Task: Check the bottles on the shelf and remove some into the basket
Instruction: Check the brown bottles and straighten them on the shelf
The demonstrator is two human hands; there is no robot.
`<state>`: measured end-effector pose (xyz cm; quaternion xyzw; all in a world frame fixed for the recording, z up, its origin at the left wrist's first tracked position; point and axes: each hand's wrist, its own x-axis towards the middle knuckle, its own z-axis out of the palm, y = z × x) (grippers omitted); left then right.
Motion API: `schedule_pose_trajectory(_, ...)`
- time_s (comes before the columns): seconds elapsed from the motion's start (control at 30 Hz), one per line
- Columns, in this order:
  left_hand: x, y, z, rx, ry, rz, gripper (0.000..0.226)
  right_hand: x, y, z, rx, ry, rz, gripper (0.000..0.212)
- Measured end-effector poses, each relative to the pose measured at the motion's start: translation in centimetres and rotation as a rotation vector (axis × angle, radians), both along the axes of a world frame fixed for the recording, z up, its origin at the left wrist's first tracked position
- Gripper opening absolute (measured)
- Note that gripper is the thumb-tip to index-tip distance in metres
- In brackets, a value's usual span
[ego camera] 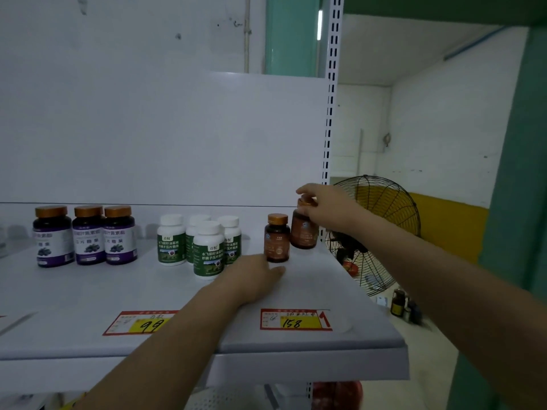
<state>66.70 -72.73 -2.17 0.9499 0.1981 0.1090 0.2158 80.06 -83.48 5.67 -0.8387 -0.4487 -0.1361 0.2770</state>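
The right grip [322, 208] pinches the copper cap of an amber bottle [303, 232] standing near the right end of the white shelf [88, 306], just behind a second amber bottle [277, 241]. The left grip [254, 276] lies released, fingers flat on the shelf, just in front of that second bottle. Further left stand four white green-labelled bottles [208, 250] and three dark purple-labelled bottles [88, 235]
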Motion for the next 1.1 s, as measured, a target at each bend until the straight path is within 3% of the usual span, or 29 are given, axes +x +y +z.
schedule_pose_trajectory(0.1,-1.1,-1.0,1.8,-0.231,-0.266,-0.082,0.045,-1.0,-1.6,2.6,0.112,0.046,0.064,0.046)
schedule_pose_trajectory(0.27,-1.0,-1.8,5.0,-0.505,-0.409,-0.151,0.063,-3.8,-3.2,4.9,0.181,0.206,0.297,0.034)
schedule_pose_trajectory(0.37,-0.6,-2.5,5.2,-0.511,-0.514,-0.117,0.042,-4.6,-3.4,4.7,0.27,0.333,0.394,0.033)
schedule_pose_trajectory(0.47,-0.5,-3.3,5.0,-0.408,-0.634,-0.021,0.044,-5.0,-3.0,4.0,0.351,0.349,0.321,0.037)
schedule_pose_trajectory(0.57,-0.8,-3.9,4.8,-0.41,-0.624,-0.032,0.05,-5.0,-2.8,3.4,0.441,0.419,0.273,0.037)
schedule_pose_trajectory(0.73,-1.9,-4.0,4.7,-0.594,-0.493,-0.185,0.045,-4.9,-3.5,3.5,0.444,0.618,0.46,0.03)
schedule_pose_trajectory(0.93,-1.6,-4.1,4.3,-0.504,-0.641,-0.012,0.048,-5.2,-3.4,3.4,0.418,0.56,0.383,0.045)
schedule_pose_trajectory(1.1,-1.8,-4.3,4.1,-0.58,-0.556,-0.128,0.045,-4.9,-3.8,3.2,0.474,0.568,0.378,0.031)
